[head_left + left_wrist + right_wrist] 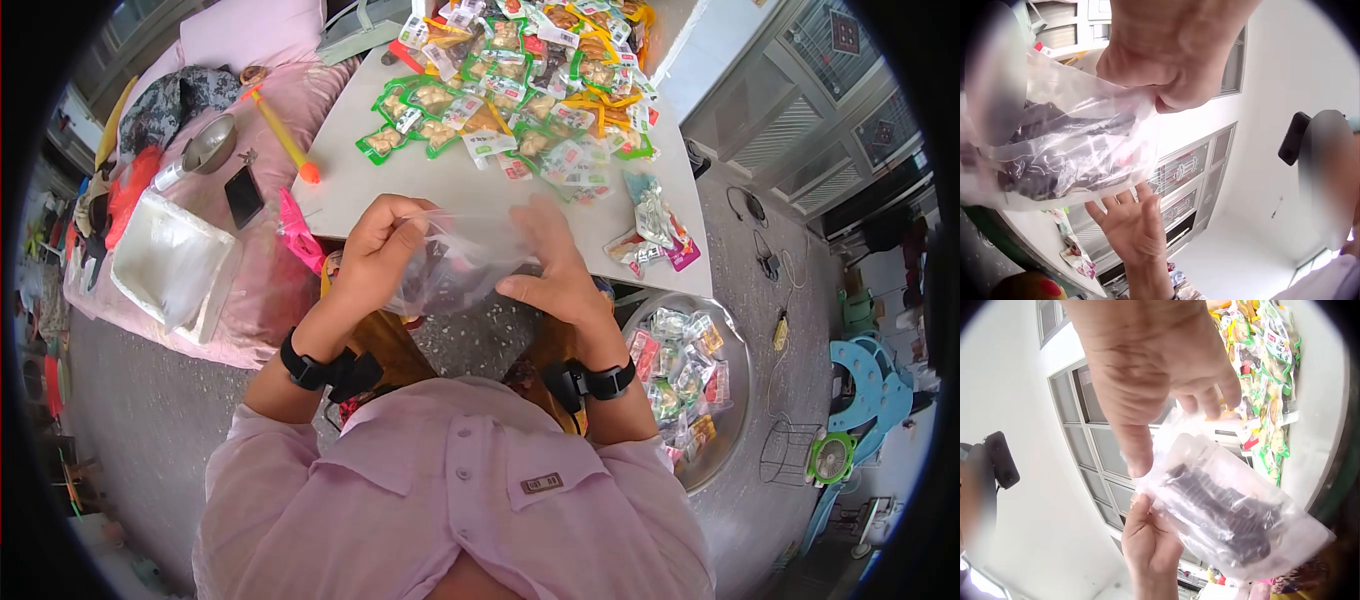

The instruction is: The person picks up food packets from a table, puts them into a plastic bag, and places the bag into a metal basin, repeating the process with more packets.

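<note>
My left hand (380,250) pinches the top edge of a clear plastic pouch (450,275) between thumb and curled fingers, over the table's near edge. Dark, wrinkled contents show through the film of the pouch (1222,515) in the right wrist view. Across from it, my right hand (550,265) is beside the pouch with fingers extended and thumb apart, blurred in the head view. The left wrist view has the open palm of the right hand (1138,234) facing the bag, fingertips close to its edge.
Many snack packets (500,95) are heaped on the white table (345,150), with a few more packets (655,230) at its right side. A metal basin (735,370) of packets stands at right. On the pink bed at left are a foam box (150,255), a phone (243,197) and a pan (210,145).
</note>
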A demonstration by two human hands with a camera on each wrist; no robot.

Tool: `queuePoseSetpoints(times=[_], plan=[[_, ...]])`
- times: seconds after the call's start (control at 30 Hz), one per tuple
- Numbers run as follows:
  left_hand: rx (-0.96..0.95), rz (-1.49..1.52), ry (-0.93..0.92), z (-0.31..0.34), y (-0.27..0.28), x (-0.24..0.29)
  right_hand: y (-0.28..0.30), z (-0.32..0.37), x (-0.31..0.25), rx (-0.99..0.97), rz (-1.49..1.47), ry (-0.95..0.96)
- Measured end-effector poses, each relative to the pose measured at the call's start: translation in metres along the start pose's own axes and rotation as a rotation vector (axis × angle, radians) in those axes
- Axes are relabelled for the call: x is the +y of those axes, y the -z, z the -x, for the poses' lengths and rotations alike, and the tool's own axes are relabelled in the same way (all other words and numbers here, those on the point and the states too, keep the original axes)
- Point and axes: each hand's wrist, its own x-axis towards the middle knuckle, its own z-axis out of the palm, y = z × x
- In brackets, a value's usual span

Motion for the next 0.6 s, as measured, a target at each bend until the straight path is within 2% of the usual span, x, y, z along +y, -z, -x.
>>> queuePoseSetpoints(times=[0.07, 0.17, 0.2, 0.23, 0.27, 0.37, 0.47, 0.6], plan=[[0.078, 0.175, 0.037, 0.005, -0.015, -0.003, -0.011, 0.008, 0.002, -0.050, -0.315, -0.134], [0.141, 0.166, 0.059, 0.015, -0.022, -0.017, -0.018, 0.018, 0.006, 0.081, -0.356, -0.274], [0.142, 0.227, 0.043, 0.015, -0.027, -0.014, -0.019, 0.022, 0.007, 0.096, -0.277, -0.226], [0.148, 0.295, 0.139, 0.020, -0.024, -0.018, -0.019, 0.024, 0.009, 0.120, -0.193, -0.183], [0.114, 0.300, 0.116, 0.022, -0.023, -0.022, -0.017, 0.027, 0.010, 0.149, -0.107, -0.141], [-0.052, 0.416, 0.119, 0.026, -0.019, -0.029, -0.016, 0.035, 0.006, 0.205, -0.168, -0.170], [-0.168, 0.487, 0.280, 0.028, -0.021, -0.033, -0.016, 0.044, 0.012, 0.183, -0.396, -0.106], [-0.298, 0.413, 0.426, 0.027, -0.029, -0.037, -0.015, 0.054, 0.022, 0.164, -0.438, -0.115]])
